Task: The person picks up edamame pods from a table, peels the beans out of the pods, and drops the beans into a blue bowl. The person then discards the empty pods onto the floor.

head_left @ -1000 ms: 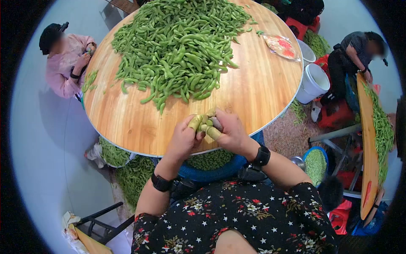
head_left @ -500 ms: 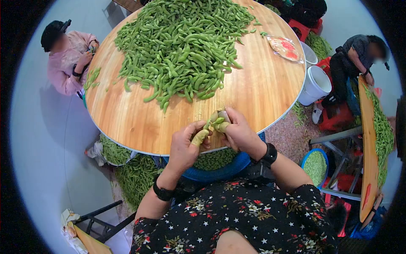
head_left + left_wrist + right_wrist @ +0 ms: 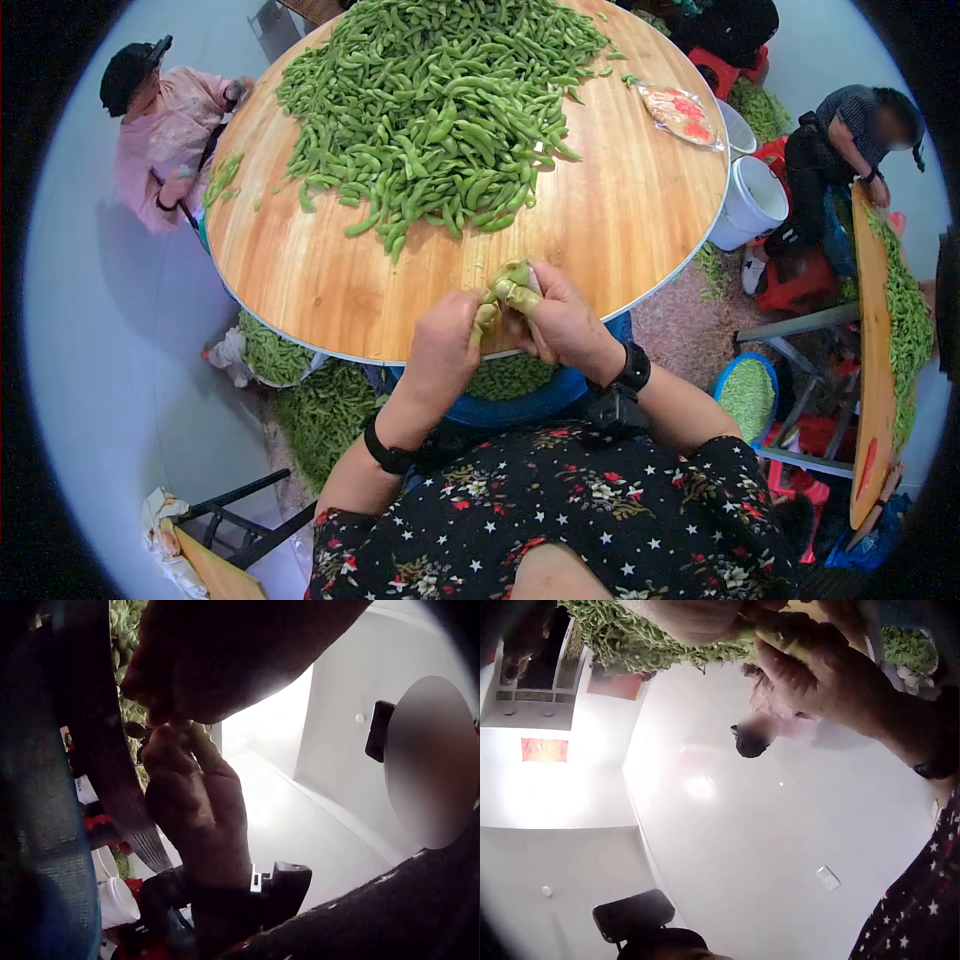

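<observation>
In the head view, my left hand [image 3: 447,335] and right hand [image 3: 572,320] meet over the near edge of the round wooden table [image 3: 300,290]. Both thumbs wear yellowish-green wraps. A green soybean pod [image 3: 517,270] is pinched between them, mostly covered by the fingers. The left fingers curl in beside the right thumb. A large heap of soybean pods [image 3: 430,120] lies farther back on the tabletop. Below my hands, shelled beans [image 3: 510,378] fill a blue basin [image 3: 515,410]. Both wrist views show the two hands together, the left one dark.
A bagged item with red print [image 3: 683,115] lies at the table's right, near a white bucket [image 3: 752,205]. One person in pink [image 3: 165,130] sits at left, another [image 3: 850,135] at right. More pods [image 3: 320,420] pile on the floor at left.
My hands came slightly apart with a pod between them, then closed together again; the left hand has turned, its fingers curling in. The person in pink has stretched an arm toward the table.
</observation>
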Demonstrator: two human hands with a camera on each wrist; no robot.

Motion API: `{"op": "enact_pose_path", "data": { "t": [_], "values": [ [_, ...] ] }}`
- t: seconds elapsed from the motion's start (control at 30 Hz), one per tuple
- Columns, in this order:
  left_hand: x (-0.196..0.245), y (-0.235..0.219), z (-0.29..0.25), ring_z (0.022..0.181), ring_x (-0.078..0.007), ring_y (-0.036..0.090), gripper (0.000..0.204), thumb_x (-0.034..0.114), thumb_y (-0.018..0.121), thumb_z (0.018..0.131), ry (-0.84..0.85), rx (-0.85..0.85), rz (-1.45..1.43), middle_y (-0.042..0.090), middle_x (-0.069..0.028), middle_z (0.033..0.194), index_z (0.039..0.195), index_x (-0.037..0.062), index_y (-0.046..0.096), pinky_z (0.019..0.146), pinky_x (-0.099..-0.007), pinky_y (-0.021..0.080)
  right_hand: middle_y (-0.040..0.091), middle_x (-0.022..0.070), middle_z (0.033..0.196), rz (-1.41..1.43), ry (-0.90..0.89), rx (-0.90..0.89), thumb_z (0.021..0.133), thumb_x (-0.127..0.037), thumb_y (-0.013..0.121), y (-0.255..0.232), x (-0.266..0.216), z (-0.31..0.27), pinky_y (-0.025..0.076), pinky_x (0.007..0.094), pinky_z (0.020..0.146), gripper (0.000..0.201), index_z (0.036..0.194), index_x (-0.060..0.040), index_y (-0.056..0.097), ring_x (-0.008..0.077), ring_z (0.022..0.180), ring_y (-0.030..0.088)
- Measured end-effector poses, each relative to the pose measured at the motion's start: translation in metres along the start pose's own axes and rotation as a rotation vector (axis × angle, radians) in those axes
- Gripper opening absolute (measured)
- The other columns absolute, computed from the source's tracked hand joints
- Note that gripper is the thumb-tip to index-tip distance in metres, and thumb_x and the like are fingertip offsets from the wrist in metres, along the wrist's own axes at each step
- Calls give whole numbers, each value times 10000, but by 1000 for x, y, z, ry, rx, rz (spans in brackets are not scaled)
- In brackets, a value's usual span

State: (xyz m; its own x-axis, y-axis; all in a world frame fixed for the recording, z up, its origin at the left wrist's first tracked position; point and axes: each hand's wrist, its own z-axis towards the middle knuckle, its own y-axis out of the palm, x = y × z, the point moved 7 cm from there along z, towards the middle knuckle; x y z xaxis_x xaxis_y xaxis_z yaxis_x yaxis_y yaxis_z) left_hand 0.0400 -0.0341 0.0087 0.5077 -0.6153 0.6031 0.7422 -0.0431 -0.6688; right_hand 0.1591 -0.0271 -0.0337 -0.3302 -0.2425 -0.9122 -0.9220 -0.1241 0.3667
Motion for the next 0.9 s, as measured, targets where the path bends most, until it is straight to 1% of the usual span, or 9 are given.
{"op": "enact_pose_path", "data": {
  "t": [0.13, 0.3, 0.43, 0.5, 0.53, 0.6, 0.73, 0.8, 0.9],
  "values": [
    [12, -5, 5, 712, -325, 582, 131, -20, 540, 739, 38, -110, 184, 539, -136, 738, 863, 22, 545, 619, -386, 486, 498, -3, 631, 1, 140, -50, 918, -181, 543, -5, 3, 1, 349, 218, 377, 97, 898, -89, 523, 72, 448, 457],
    [29, 1, 18, 631, -295, 562, 64, 45, 545, 733, 374, -260, 342, 488, -115, 669, 772, 61, 497, 544, -388, 458, 497, -18, 684, -72, 183, -168, 933, -253, 552, -5, 4, 7, 347, 208, 384, 132, 895, -132, 515, 69, 494, 459],
    [24, -1, 29, 651, -265, 582, 62, 95, 557, 764, 361, -364, 402, 530, -93, 697, 740, 60, 513, 557, -357, 464, 505, -17, 697, 6, 184, -192, 937, -274, 551, -2, -2, 3, 347, 196, 390, 145, 911, -136, 516, 56, 517, 471],
    [11, -4, 39, 699, -250, 601, 120, 136, 556, 839, 112, -444, 45, 593, -93, 741, 761, 46, 564, 580, -335, 456, 528, 3, 640, 30, 98, -145, 940, -203, 520, -4, -8, 4, 355, 215, 381, 100, 911, -108, 508, 75, 450, 452],
    [8, -3, 38, 699, -250, 601, 120, 136, 556, 839, 111, -445, 45, 593, -93, 741, 761, 46, 564, 580, -335, 456, 528, 3, 640, 31, 99, -145, 940, -203, 520, -2, -10, 3, 355, 215, 381, 100, 911, -108, 508, 75, 450, 452],
    [-23, 10, 29, 724, -274, 599, 170, 172, 542, 890, -436, -509, -602, 615, -124, 772, 814, 32, 601, 597, -337, 445, 576, 26, 707, 84, 18, -145, 942, -160, 509, 2, -21, 1, 365, 212, 385, 66, 942, -94, 507, 78, 453, 471],
    [-27, 12, 25, 700, -307, 578, 159, 155, 525, 890, -471, -421, -773, 592, -149, 769, 859, 20, 603, 606, -339, 442, 597, 35, 754, 43, -26, -134, 915, -122, 536, 0, -30, 3, 373, 212, 396, 58, 955, -85, 515, 72, 506, 506],
    [0, -13, 36, 706, -348, 569, 166, 153, 517, 895, -19, -233, -229, 569, -167, 756, 842, 11, 582, 608, -372, 444, 597, 30, 751, -72, 46, -194, 868, -83, 559, 3, -31, 1, 377, 200, 410, 70, 930, -82, 527, 52, 572, 526],
    [10, -13, 27, 709, -373, 560, 142, 128, 518, 882, 7, -228, -61, 555, -173, 744, 835, 1, 561, 608, -398, 446, 561, 13, 737, -161, 92, -184, 841, -59, 550, -2, -16, 4, 371, 216, 435, 95, 932, -70, 526, 70, 574, 509]
  ]
}}
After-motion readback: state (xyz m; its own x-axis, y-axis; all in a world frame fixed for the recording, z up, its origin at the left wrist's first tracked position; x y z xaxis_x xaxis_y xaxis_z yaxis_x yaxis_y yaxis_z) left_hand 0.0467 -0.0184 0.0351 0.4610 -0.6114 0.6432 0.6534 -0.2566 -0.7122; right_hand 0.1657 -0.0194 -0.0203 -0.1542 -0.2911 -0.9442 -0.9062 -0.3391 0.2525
